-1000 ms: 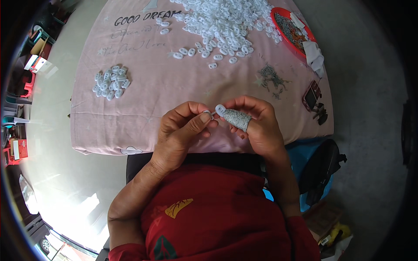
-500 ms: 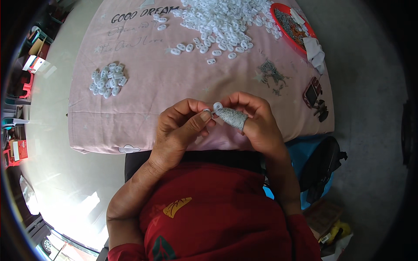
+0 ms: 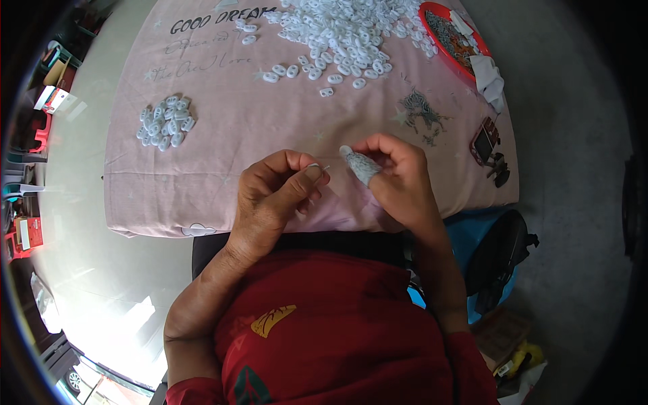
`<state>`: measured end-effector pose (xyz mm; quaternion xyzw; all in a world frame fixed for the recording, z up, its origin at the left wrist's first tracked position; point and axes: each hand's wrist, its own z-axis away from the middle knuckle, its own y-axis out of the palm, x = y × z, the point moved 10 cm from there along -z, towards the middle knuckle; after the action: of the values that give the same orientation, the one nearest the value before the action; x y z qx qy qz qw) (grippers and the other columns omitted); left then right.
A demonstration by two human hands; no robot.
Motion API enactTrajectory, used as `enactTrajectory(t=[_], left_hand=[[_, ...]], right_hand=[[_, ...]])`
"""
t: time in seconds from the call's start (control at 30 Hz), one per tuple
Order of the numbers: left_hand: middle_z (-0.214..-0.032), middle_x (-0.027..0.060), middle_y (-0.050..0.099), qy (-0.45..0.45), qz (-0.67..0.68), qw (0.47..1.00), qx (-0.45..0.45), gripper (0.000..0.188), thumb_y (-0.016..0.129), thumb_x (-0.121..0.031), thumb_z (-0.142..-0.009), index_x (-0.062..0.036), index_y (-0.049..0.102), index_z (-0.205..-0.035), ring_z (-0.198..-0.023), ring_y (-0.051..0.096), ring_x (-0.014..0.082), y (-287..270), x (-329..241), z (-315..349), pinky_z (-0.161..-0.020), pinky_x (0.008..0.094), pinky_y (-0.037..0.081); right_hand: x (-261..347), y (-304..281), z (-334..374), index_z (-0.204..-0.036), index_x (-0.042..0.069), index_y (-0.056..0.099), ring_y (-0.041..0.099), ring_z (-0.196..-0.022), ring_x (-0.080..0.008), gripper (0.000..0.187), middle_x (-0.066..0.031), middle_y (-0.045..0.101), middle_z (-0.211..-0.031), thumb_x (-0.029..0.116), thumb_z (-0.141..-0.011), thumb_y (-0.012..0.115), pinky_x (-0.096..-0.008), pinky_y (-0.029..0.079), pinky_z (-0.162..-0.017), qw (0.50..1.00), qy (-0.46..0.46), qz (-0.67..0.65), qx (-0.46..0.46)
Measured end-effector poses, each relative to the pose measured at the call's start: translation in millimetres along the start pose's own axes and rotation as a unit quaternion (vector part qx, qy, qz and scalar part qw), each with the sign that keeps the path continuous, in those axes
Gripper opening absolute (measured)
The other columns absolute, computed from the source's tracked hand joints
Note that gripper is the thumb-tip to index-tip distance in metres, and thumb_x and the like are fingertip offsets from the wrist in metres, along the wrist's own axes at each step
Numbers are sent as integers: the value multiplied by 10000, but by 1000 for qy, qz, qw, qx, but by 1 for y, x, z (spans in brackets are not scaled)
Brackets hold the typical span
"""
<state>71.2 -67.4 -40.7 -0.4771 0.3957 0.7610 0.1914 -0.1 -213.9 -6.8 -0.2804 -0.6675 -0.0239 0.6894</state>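
My left hand [image 3: 268,196] pinches a small white plastic piece [image 3: 313,166] between thumb and fingers. A thin metal pin or screw [image 3: 327,167] sticks out beside it toward the right. Across a small gap, my right hand [image 3: 408,185] has its thumb wrapped in a grey knitted cover [image 3: 362,167]. At the covered thumb's tip, the fingers hold a white oval piece [image 3: 345,150]. Both hands are raised above the near edge of the pink cloth [image 3: 223,155].
A big heap of white two-holed oval pieces [image 3: 344,40] covers the far side, with a smaller pile [image 3: 166,123] at left. Small metal screws [image 3: 420,108] lie at right. Beyond are a red basin [image 3: 481,44], white cloth [image 3: 487,77] and a handheld device [image 3: 483,145].
My hands have drawn apart: the right moved slightly up and to the right, the left slightly to the left. The metal pin in the left hand now shows clear of the right hand.
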Motion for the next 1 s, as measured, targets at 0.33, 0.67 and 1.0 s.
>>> enactTrajectory(t=[0.33,0.67,1.0], left_hand=[[-877,30,664,-45,-3,999,13,161,626,-211,-970,-51,639,-989,-669,537,54,-2,6,0,-560,192,422],[-881,18,685,-69,28,996,50,189,663,-197,-953,-28,659,-1038,-656,529,24,4,11,4,-531,163,409],[-868,25,686,-92,10,993,76,227,692,-218,-935,-15,668,-1033,-657,539,22,11,15,6,-519,160,411]], right_hand=[[49,-12,0,-983,2,688,613,-736,-138,189,-82,671,-892,-2,-795,677,-292,477,-624,979,-118,162,-38],[75,8,14,-952,13,676,603,-716,-146,180,-70,628,-851,-13,-774,690,-259,462,-589,977,-185,98,36],[78,8,25,-888,16,642,615,-713,-201,164,-84,612,-807,-38,-737,676,-308,470,-582,968,-218,120,35]])
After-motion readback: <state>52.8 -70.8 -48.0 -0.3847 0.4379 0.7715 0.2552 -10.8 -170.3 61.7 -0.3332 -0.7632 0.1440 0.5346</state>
